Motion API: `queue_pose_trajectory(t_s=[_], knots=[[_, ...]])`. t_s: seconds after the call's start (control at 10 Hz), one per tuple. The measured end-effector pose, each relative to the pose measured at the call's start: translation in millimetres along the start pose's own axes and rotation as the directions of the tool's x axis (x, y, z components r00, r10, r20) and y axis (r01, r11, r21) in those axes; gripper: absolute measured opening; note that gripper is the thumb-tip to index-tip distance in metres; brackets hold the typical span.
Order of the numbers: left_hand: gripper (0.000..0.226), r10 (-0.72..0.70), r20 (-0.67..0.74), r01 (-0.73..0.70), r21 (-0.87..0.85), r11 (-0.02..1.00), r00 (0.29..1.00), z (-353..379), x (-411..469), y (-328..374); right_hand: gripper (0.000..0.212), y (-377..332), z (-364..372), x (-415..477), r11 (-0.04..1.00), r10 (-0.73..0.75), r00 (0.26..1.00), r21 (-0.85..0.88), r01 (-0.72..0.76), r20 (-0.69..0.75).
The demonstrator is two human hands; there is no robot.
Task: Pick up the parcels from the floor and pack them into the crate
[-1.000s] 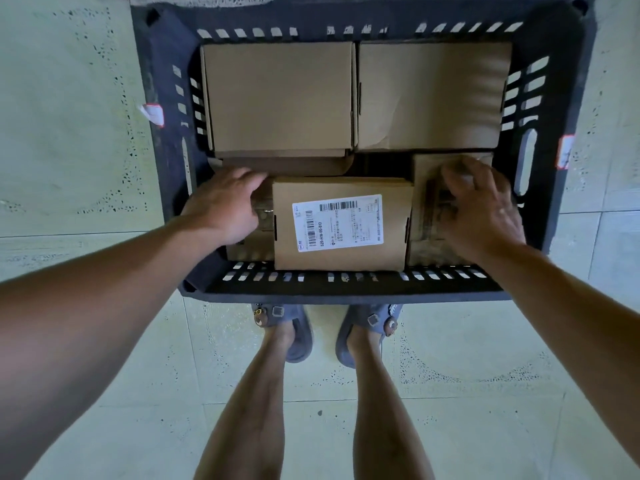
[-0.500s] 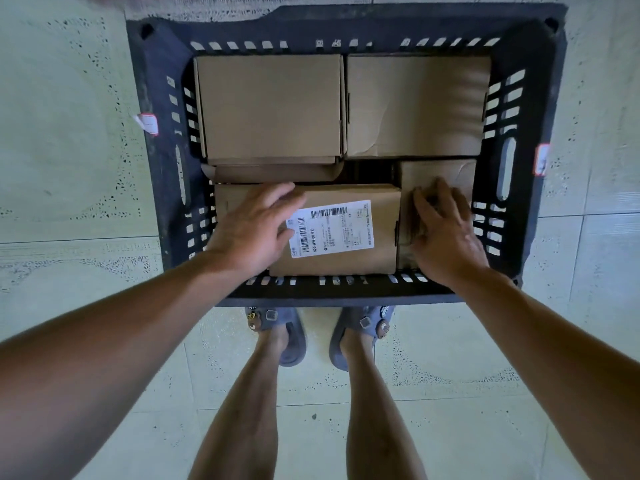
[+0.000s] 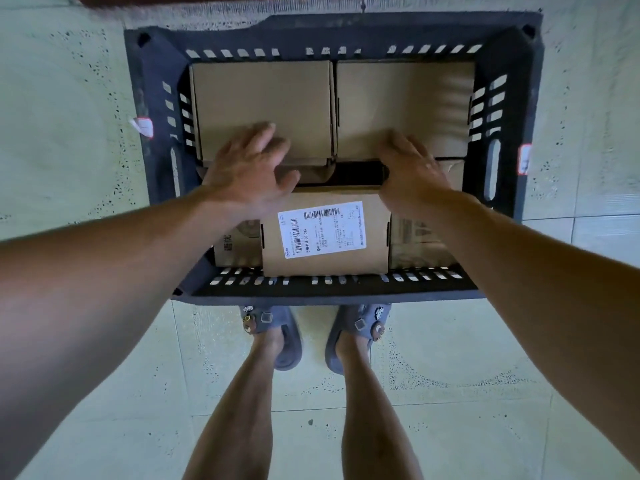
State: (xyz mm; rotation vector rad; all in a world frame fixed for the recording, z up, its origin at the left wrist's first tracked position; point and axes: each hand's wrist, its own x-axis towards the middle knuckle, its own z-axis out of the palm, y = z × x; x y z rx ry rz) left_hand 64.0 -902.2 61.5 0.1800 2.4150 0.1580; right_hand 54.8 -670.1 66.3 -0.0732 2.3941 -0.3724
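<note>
Snugly, parcels (image 3: 260,102) fill the crate (image 3: 329,296); left hand (image 3: 250,169), right hand (image 3: 411,169) splayed, seemingly empty.

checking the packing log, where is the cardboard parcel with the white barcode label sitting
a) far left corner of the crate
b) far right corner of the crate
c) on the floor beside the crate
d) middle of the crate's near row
d: the brown cardboard parcel with the white barcode label lies in the middle of the near row of the dark slotted plastic crate, against the wall nearest the person's feet.
</note>
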Motion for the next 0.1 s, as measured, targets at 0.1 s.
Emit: queue_pose_trajectory(t_s=[0.1], knots=[[0.064, -0.006, -0.015, 0.006, -0.027, 1.0, 1.0, -8.7, -3.0, 0.7, 0.066, -3.8, -7.3, -2.7, 0.996, 0.063, 0.998, 0.067, -0.062, -0.012]])
